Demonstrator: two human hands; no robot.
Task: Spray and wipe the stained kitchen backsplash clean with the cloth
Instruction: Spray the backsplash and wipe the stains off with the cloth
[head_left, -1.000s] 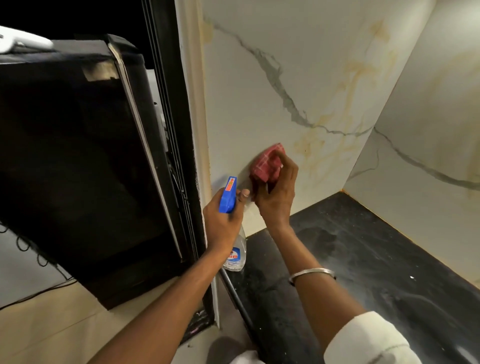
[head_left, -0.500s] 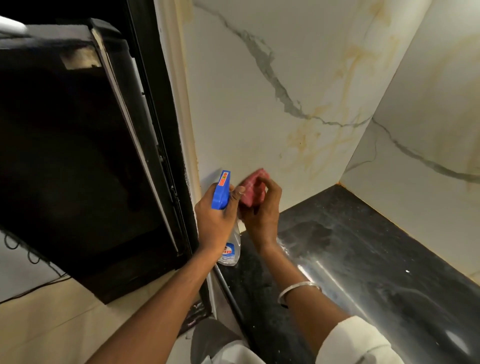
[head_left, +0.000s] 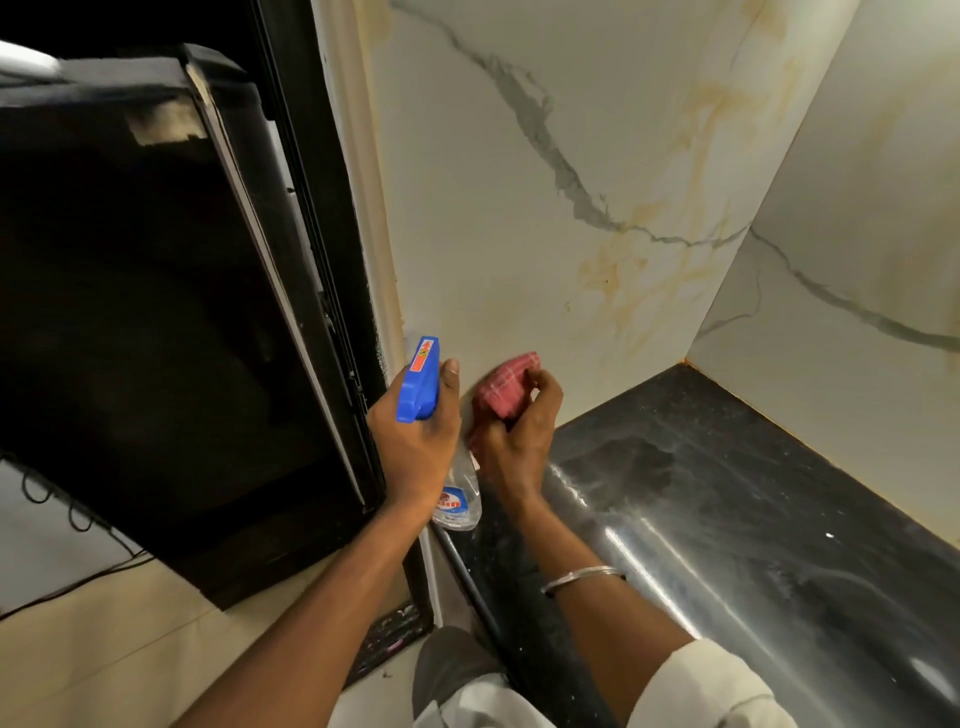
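A: How far along does the job look?

B: Not far, I'd judge. The white marble-patterned backsplash (head_left: 519, 208) carries yellowish-brown streaks to the right of the grey vein, near the far corner, and those look untouched. Only the low left strip, just above the glossy black stone counter (head_left: 727, 493), is being worked.

A: Where is the cloth?

B: The red checked cloth (head_left: 506, 387) is bunched up and pressed against the wall low down, just left of those stains. The right hand (head_left: 519, 431) has its fingers curled tightly around it, knuckles toward us, wrist bent upward, a thin metal bangle (head_left: 582, 577) on the forearm.

A: And the other hand?

B: The left hand (head_left: 415, 441) is wrapped around the neck of the clear plastic spray bottle with a blue trigger head (head_left: 421, 382), nozzle aimed at the wall, thumb resting alongside the head. It sits touching or nearly touching the cloth hand, beside the black appliance (head_left: 156, 312) on the left.

A: What remains?

B: Probably spraying and wiping the streaked patch further right.
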